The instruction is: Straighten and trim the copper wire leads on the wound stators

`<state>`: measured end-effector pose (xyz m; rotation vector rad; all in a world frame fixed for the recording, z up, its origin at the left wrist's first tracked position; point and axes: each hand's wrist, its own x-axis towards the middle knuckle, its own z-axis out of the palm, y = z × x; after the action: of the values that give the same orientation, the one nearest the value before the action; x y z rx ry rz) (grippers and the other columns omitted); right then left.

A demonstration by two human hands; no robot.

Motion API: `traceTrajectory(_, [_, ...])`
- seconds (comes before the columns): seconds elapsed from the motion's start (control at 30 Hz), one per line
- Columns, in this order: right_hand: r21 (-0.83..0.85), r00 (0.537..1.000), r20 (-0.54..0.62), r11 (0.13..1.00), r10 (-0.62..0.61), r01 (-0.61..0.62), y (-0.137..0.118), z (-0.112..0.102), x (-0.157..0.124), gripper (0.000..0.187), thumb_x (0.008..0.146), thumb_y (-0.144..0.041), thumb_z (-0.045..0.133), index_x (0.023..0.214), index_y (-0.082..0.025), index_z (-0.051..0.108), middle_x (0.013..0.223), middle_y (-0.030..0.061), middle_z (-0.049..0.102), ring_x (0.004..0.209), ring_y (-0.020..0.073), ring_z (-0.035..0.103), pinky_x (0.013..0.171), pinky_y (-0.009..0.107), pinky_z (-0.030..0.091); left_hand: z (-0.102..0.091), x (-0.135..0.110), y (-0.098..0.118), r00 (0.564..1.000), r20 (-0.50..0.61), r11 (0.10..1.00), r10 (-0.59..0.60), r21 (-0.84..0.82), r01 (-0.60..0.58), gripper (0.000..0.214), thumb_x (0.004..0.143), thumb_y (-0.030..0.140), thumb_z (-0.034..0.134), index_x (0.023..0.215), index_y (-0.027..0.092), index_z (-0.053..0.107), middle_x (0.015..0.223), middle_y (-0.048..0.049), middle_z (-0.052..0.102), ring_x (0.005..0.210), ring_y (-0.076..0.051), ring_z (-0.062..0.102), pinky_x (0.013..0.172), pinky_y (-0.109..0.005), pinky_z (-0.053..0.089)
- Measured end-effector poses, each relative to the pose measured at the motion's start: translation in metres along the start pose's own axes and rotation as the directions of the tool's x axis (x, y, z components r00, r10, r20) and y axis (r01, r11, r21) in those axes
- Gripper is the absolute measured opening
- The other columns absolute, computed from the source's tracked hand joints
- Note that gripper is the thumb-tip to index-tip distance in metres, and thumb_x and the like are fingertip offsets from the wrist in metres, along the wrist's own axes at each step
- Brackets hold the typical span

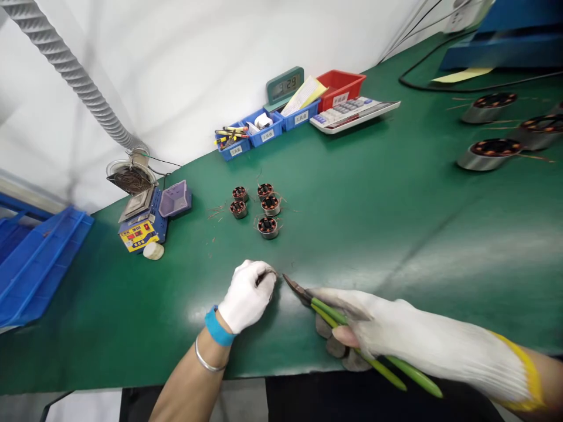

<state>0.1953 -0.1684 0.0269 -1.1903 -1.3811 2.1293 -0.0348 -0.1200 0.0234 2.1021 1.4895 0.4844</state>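
My left hand [250,293], in a white glove, is closed around a small round part [261,278], mostly hidden by the fingers; it looks like a motor stator. In my right hand [352,316], also gloved, are green-handled cutting pliers [325,310]. Their dark jaws point left, just short of the left hand's fingertips. Farther back on the green table [373,223] stand several copper-wound motor stators [268,227], with thin wires sticking out and wire scraps beside them.
More stators [490,153] stand at right. Along the wall are blue bins [235,148], a red bin [341,88], a clock [285,85] and a calculator [352,114]. At left are a yellow-fronted device [139,235], a purple tray [176,199], a duct [70,64] and blue trays [39,258].
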Motion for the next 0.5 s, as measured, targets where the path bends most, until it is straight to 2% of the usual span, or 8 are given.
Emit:
traceTrajectory(0.2, [-0.022, 0.997, -0.072, 0.999, 0.038, -0.040, 0.005, 0.001, 0.007, 0.046, 0.064, -0.049, 0.071, 0.101, -0.023, 0.063, 0.080, 0.0016, 0.060, 0.072, 0.0187, 0.057, 0.065, 0.030, 0.049, 0.001, -0.001, 0.003, 1.000, -0.002, 1.000, 0.016, 0.023, -0.016, 0.020, 0.090, 0.018, 0.051, 0.075, 0.022, 0.064, 0.069, -0.0005, 0.063, 0.078, -0.019, 0.056, 0.078, -0.031, 0.044])
traceTrajectory(0.37, [-0.145, 0.992, -0.119, 0.987, 0.046, -0.063, 0.000, 0.002, 0.010, 0.049, 0.072, -0.043, 0.067, 0.117, -0.024, 0.063, 0.086, 0.0025, 0.067, 0.072, 0.0188, 0.063, 0.067, 0.029, 0.053, 0.001, 0.000, 0.002, 0.999, 0.000, 0.996, 0.036, 0.079, -0.035, 0.019, 0.087, 0.016, 0.054, 0.071, 0.021, 0.061, 0.069, -0.0003, 0.064, 0.074, -0.018, 0.055, 0.075, -0.032, 0.041])
traceTrajectory(0.5, [-0.348, 0.976, -0.186, 0.922, 0.109, -0.169, -0.008, -0.001, 0.010, 0.056, 0.077, -0.042, 0.067, 0.130, -0.026, 0.060, 0.086, 0.0019, 0.071, 0.069, 0.0197, 0.067, 0.061, 0.027, 0.053, -0.001, 0.000, 0.004, 0.998, 0.036, 0.993, 0.043, 0.107, -0.046, 0.020, 0.087, 0.016, 0.055, 0.069, 0.021, 0.063, 0.069, -0.0006, 0.065, 0.076, -0.019, 0.056, 0.075, -0.033, 0.040])
